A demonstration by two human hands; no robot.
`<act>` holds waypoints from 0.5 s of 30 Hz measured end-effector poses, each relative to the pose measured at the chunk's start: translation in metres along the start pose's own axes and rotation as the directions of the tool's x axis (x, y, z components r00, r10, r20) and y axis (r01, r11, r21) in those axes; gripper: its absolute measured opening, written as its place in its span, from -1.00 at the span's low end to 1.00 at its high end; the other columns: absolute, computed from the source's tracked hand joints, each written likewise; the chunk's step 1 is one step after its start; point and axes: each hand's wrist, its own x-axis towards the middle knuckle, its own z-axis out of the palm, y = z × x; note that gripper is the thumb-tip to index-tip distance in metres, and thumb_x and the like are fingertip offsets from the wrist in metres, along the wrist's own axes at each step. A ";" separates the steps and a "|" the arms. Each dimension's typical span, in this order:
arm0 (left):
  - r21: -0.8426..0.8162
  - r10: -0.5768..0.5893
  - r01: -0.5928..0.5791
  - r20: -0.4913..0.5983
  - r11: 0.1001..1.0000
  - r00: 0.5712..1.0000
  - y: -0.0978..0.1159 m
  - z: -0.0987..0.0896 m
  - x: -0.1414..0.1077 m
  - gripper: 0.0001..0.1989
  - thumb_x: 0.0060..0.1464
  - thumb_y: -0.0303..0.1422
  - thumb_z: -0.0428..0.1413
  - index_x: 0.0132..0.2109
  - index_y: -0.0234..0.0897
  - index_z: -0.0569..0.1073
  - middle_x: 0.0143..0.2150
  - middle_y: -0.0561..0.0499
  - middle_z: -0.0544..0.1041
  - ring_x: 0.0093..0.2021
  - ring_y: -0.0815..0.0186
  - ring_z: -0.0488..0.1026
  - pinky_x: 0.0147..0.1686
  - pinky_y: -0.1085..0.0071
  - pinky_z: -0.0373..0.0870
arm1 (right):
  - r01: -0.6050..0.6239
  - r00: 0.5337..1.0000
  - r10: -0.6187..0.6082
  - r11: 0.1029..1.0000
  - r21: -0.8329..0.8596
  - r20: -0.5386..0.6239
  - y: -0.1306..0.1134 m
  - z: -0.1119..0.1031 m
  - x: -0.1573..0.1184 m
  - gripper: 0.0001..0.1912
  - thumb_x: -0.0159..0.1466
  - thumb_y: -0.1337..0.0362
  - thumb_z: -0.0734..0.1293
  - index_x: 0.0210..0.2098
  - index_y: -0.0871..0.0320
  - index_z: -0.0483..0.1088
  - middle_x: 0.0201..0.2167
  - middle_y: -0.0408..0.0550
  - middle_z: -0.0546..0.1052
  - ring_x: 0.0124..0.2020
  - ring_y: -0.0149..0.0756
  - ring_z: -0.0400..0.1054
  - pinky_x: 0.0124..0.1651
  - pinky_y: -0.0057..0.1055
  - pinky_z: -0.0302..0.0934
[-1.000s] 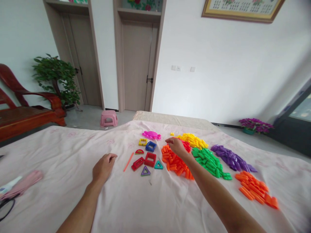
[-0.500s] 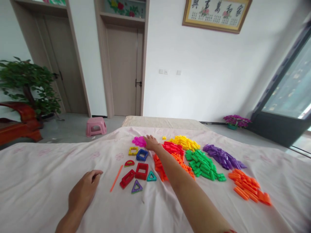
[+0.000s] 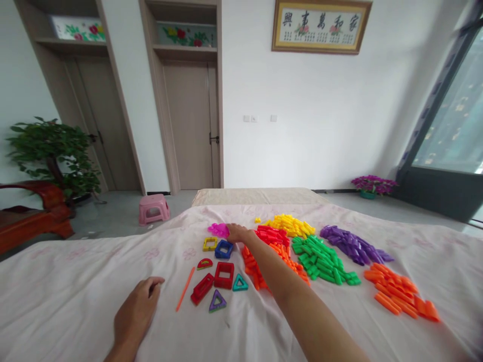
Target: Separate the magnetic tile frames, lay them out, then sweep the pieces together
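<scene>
At the far end of the toy pieces, my right hand (image 3: 238,233) has its fingers closed over the right end of a small cluster of pink plastic pieces (image 3: 218,230). My left hand (image 3: 136,310) rests on the cloth at lower left, loosely curled, with nothing visible in it. Nearest to it lies a thin orange stick (image 3: 185,289). Between the hands are a yellow square frame (image 3: 210,244), blue square frames (image 3: 224,249), a red half-circle (image 3: 204,263), red square frames (image 3: 224,275), a red rectangular piece (image 3: 203,288), a teal triangle (image 3: 240,283) and a purple triangle (image 3: 218,301).
My right forearm crosses over an orange pile (image 3: 253,269). Around it lie red (image 3: 271,234), yellow (image 3: 290,224), green (image 3: 322,259) and purple (image 3: 352,245) piles, with more orange tubes (image 3: 400,291) at right. A pale cloth (image 3: 86,286) covers the table. A pink stool (image 3: 154,209) stands beyond.
The camera view has tilted up slightly, so everything sits lower in the picture. My right hand's fingers have come down and curled at the pink pieces. My left hand stays on the cloth.
</scene>
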 end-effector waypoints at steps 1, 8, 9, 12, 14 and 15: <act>-0.006 0.004 -0.004 0.000 1.000 1.000 -0.001 0.001 0.000 -0.67 0.24 -0.20 -0.14 -0.07 -0.07 0.49 0.05 0.01 0.52 -0.02 0.23 0.49 -0.08 0.35 0.32 | 0.003 1.000 -0.003 1.000 0.011 -0.001 0.000 0.001 0.001 -0.43 0.11 0.23 0.38 0.12 0.11 0.34 0.10 0.14 0.46 0.06 -0.06 0.42 0.00 -0.21 0.33; 0.004 -0.007 0.007 0.018 1.000 1.000 -0.004 0.003 0.004 -0.67 0.25 -0.19 -0.15 -0.06 -0.04 0.48 0.06 0.02 0.52 -0.03 0.23 0.49 -0.08 0.34 0.31 | -0.012 0.997 0.020 0.995 0.100 -0.081 -0.003 0.006 0.006 -0.65 0.24 0.22 0.38 -0.01 0.20 0.42 0.00 0.16 0.50 -0.02 -0.11 0.44 0.00 -0.18 0.33; 0.007 -0.009 0.009 0.019 1.000 1.000 -0.003 0.002 0.004 -0.67 0.25 -0.19 -0.15 -0.06 -0.04 0.48 0.06 0.03 0.52 -0.03 0.23 0.50 -0.09 0.34 0.31 | -0.023 0.993 0.037 0.992 0.126 -0.110 -0.003 0.004 0.005 -0.68 0.28 0.20 0.36 -0.01 0.20 0.41 -0.02 0.12 0.50 -0.04 -0.15 0.44 0.00 -0.17 0.33; 0.017 -0.009 0.009 0.015 1.000 1.000 0.000 -0.001 0.001 -0.66 0.24 -0.18 -0.15 -0.07 -0.03 0.49 0.06 0.04 0.53 -0.04 0.21 0.50 -0.13 0.34 0.32 | -0.057 0.969 0.113 0.968 0.245 -0.221 0.006 -0.009 -0.005 -0.75 0.39 0.20 0.23 -0.05 0.21 0.42 -0.14 0.03 0.52 -0.15 -0.25 0.44 -0.09 -0.25 0.34; 0.025 -0.002 0.002 0.016 1.000 1.000 0.000 -0.003 -0.001 -0.66 0.23 -0.17 -0.14 -0.07 -0.04 0.50 0.06 0.04 0.53 -0.05 0.20 0.51 -0.15 0.35 0.33 | -0.066 0.940 0.172 0.938 0.341 -0.293 0.023 -0.020 -0.022 -0.76 0.38 0.31 0.16 -0.14 0.22 0.44 -0.26 0.01 0.55 -0.24 -0.28 0.44 -0.20 -0.39 0.30; 0.028 0.002 -0.002 0.020 1.000 1.000 0.000 -0.004 -0.002 -0.66 0.22 -0.17 -0.13 -0.07 -0.04 0.51 0.05 0.03 0.54 -0.06 0.19 0.51 -0.16 0.35 0.34 | -0.067 0.924 0.203 0.920 0.386 -0.324 0.037 -0.025 -0.036 -0.75 0.35 0.36 0.14 -0.19 0.22 0.45 -0.32 -0.01 0.55 -0.29 -0.30 0.44 -0.27 -0.44 0.26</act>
